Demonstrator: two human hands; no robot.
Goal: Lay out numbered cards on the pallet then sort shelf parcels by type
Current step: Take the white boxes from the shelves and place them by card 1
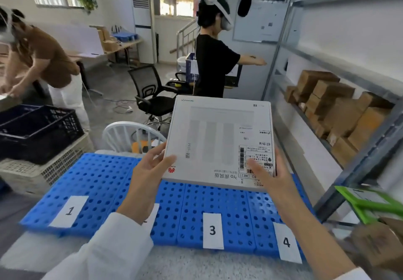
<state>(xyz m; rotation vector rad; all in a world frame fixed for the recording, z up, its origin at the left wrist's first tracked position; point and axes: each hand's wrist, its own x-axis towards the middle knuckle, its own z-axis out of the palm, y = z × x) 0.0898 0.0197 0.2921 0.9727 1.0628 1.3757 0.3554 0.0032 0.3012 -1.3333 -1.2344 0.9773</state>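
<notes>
A flat white parcel box [214, 135] with a shipping label is held up over the blue pallet [104, 175]. My left hand [150, 170] grips its left edge and my right hand [272, 175] grips its lower right corner, thumb on the label. White numbered cards lie along the pallet's near edge: card 1 [69, 211], card 3 [212, 230] and card 4 [286, 242]. Another card [152, 216] is mostly hidden behind my left forearm. Brown cardboard parcels [333, 109] sit on the metal shelf [368, 149] to the right.
A green-edged box [370, 203] and a brown parcel [379, 242] lie at the lower right. Dark crates [39, 131] stack at the left, a white chair [128, 135] stands behind the pallet. Two people with headsets work nearby, one person [213, 61] beside the shelf.
</notes>
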